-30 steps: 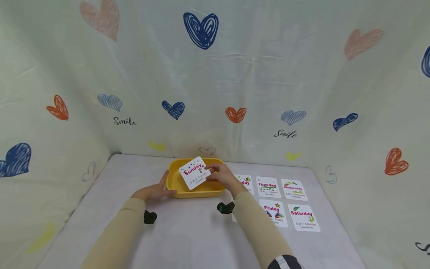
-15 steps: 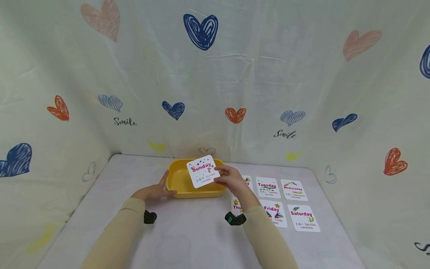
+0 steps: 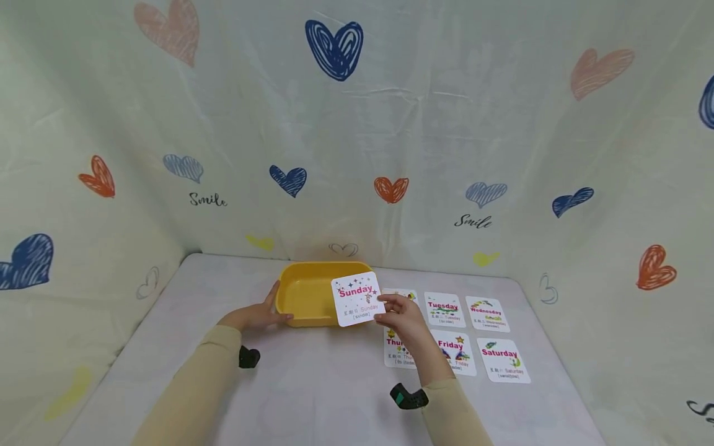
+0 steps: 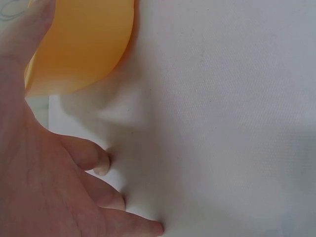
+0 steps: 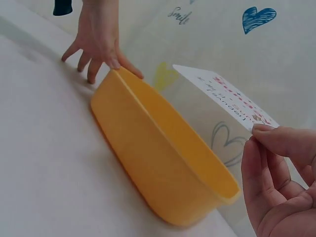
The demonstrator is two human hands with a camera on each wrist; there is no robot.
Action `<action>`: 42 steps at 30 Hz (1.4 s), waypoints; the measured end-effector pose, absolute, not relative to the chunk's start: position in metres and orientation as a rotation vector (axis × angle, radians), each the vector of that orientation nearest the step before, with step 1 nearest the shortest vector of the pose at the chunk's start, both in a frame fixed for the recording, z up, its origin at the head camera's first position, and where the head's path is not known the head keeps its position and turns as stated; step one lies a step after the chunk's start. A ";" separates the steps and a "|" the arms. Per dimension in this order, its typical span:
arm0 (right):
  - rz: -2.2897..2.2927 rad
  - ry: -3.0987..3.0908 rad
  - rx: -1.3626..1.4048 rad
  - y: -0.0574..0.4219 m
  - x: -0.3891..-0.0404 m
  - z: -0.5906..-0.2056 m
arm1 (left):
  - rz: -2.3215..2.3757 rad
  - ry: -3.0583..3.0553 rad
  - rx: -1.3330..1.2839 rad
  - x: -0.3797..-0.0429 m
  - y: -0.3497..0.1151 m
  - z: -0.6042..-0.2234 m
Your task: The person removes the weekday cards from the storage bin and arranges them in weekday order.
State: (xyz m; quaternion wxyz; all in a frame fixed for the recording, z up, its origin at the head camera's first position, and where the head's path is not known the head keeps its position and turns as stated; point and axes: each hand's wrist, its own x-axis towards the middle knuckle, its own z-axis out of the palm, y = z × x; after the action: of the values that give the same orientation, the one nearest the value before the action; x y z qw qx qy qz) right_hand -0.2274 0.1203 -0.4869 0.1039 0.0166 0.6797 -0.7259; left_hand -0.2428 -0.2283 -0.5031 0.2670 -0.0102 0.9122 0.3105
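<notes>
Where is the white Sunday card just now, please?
In the head view, the white Sunday card is pinched by the right hand, over the yellow plastic tub's right end.

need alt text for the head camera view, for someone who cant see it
A person's right hand pinches a white "Sunday" card above a grey table, by the right end of a yellow tray, while the left hand rests against the tray's left end. More weekday cards lie face up to the right, against a heart-printed cloth backdrop.
</notes>
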 end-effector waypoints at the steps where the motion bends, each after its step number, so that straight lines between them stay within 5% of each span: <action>1: -2.144 2.004 0.062 0.123 -0.224 -0.489 | 0.840 2.460 -0.028 -0.243 -0.228 -0.503; 42: -1.958 2.197 0.458 0.208 -0.102 -0.554 | 0.875 2.418 0.015 -0.235 -0.228 -0.486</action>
State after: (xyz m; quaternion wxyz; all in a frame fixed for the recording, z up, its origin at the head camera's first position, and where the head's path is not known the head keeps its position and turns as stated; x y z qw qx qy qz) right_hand -0.1016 0.2080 -0.5537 0.0817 0.1531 0.7352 -0.6553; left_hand -0.2355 -0.2284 -0.4861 0.2814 0.0056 0.9023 0.3264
